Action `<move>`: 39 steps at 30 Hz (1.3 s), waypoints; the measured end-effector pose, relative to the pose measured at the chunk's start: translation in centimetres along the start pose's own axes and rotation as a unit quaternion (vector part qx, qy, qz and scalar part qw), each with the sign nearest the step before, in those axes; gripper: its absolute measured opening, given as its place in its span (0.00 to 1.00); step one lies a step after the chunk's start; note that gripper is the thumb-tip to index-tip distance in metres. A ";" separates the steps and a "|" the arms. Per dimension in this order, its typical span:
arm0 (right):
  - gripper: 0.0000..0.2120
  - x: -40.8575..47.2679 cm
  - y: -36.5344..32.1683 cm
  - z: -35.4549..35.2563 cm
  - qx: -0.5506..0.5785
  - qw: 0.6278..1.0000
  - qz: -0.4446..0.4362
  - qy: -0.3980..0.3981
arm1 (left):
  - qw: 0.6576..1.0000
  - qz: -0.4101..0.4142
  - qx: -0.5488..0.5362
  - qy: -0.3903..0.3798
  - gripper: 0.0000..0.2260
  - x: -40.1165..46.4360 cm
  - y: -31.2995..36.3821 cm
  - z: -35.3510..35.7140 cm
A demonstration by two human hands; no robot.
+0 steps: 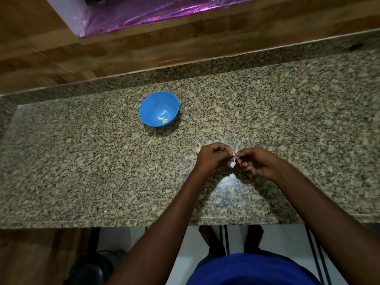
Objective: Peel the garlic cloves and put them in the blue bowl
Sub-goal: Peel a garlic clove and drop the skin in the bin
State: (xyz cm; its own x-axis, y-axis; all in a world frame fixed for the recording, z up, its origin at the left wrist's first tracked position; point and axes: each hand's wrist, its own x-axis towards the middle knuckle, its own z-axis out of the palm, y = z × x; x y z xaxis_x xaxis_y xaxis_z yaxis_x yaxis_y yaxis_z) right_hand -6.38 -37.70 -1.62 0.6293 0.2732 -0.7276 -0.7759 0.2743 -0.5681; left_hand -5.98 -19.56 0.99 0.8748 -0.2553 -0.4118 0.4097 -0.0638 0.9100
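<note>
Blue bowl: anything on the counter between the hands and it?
Nothing visible. The granite counter lies bare between the blue bowl and the left hand and right hand, which pinch a garlic clove.

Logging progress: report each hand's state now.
Left hand: pinching a garlic clove.
Right hand: fingers curled, pinching at the same clove.
</note>
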 end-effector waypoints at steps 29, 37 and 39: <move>0.13 -0.6 2.8 1.5 -0.254 0.932 -0.205 0.159 | 0.989 -0.131 -0.068 0.028 0.05 0.7 -2.0 -0.7; 0.05 -0.7 2.9 0.9 -0.104 0.968 -0.208 0.090 | 0.992 -0.107 -0.066 0.023 0.10 0.4 -2.3 -0.5; 0.04 -0.6 2.7 1.0 -0.074 0.976 -0.192 0.077 | 0.992 -0.099 -0.069 0.021 0.10 0.4 -2.3 -0.4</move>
State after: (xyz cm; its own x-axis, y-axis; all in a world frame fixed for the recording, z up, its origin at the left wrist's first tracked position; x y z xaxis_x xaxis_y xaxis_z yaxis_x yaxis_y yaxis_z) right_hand -8.82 -36.18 -2.37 0.8693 0.0310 -0.4934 -0.4898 0.1896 -0.8510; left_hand -6.44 -19.13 -1.31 0.7821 -0.2104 -0.5865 0.6040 0.0247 0.7966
